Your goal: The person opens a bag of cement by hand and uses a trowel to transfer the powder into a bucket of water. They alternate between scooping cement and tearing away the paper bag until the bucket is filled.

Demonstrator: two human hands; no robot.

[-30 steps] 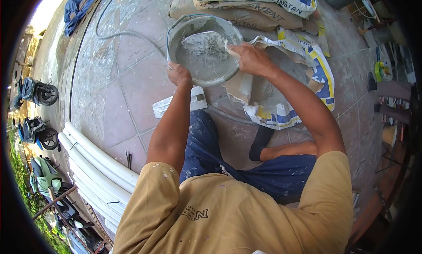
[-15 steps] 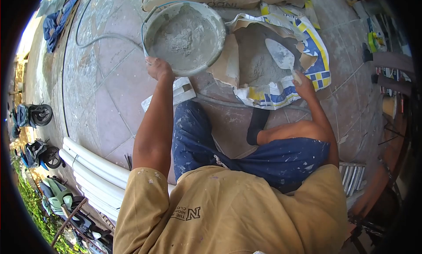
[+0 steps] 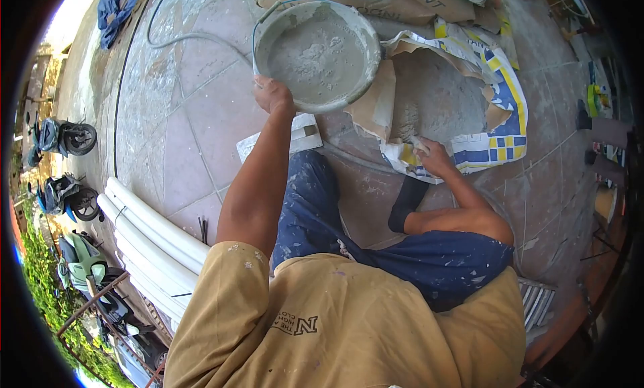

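Note:
My left hand [image 3: 273,94] grips the lower left rim of a round bucket [image 3: 373,66], near its handle. Wet grey mix [image 3: 318,52] fills part of the bucket. To its right lies a torn-open paper bag [image 3: 508,129] with grey powder [image 3: 449,86] inside. At the bag's near edge, my right hand [image 3: 436,156] is closed on the pale handle of a trowel [image 3: 420,145]. Grey powder covers or hides most of the trowel's blade. A flat white tool [image 3: 307,134] with a dark handle lies on the floor below the bucket.
Stacked cement bags [image 3: 402,2] lie beyond the bucket. A grey hose [image 3: 194,36] crosses the tiled floor [image 3: 201,129]. White pipes [image 3: 157,244] lie at the left, with parked motorbikes [image 3: 70,136] further out. A metal grille [image 3: 537,304] is at the lower right.
My right hand has moved left and down across the bag, and the trowel blade that showed above the powder is now mostly hidden. The view has shifted; my left hand still holds the rim.

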